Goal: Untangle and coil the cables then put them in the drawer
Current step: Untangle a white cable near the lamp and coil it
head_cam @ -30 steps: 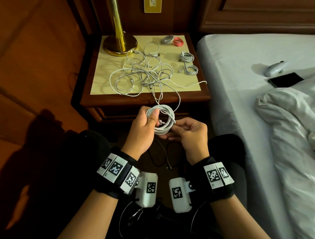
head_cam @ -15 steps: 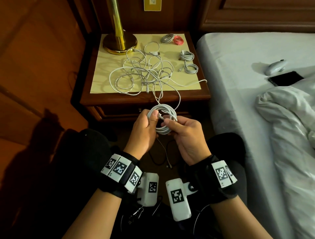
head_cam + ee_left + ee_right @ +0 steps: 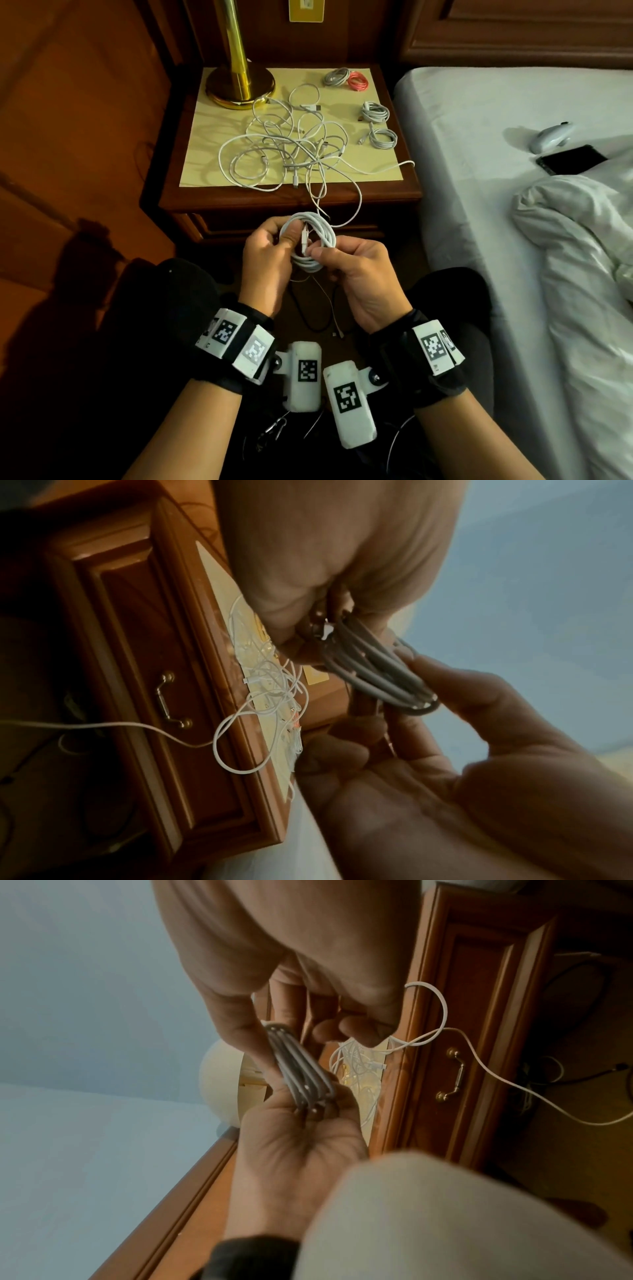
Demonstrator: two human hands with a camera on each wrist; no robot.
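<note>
Gripping white cable coil (image 3: 310, 241) in left hand (image 3: 265, 255), right hand (image 3: 356, 270) pinching its plug end

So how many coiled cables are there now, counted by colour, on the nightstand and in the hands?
White coils on the nightstand: 2
Grey coil: 1
Red coil: 1
White coil in the hands: 1
Total: 5

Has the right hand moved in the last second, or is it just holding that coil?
Yes. The right hand has slid left toward the left hand, judged against the nightstand edge, and now pinches the plug at the middle of the white coil.
</note>
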